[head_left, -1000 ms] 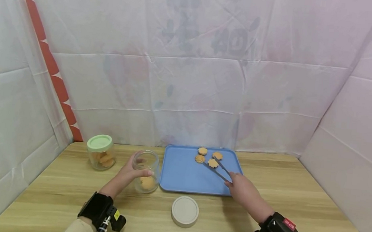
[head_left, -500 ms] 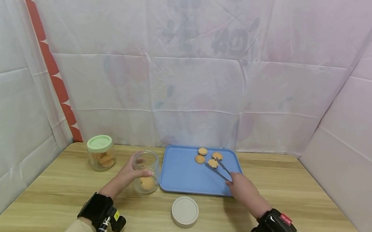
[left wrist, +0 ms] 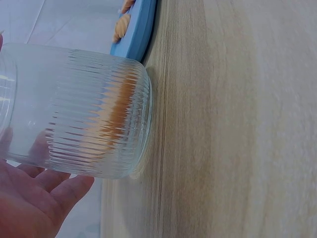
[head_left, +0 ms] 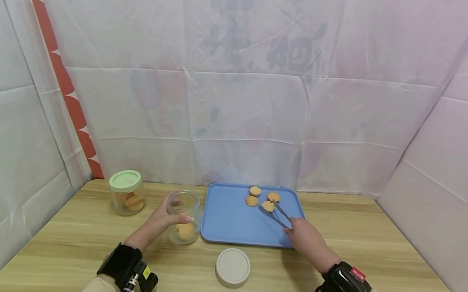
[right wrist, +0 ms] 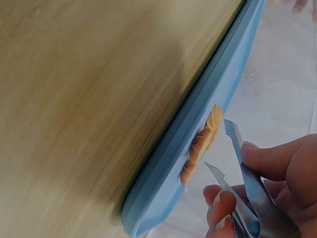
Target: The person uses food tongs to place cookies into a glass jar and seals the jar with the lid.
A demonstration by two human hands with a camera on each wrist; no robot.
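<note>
The left hand (head_left: 162,217) curls around an open ribbed glass jar (head_left: 184,216) standing on the table (head_left: 376,253), one cookie inside. The right hand (head_left: 306,238) grips metal tongs (head_left: 275,212), tips parted, apparently just beside one of four cookies (head_left: 268,205) on the blue tray (head_left: 227,216).

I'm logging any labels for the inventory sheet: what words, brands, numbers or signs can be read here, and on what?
No text can be read.
Red tag on the right wrist device: white marks, too small to read.
Yellow sticker on the left wrist device: too small to read.
Open jar, green-lidded jar, loose lid, tray, tongs: no lettering visible.
</note>
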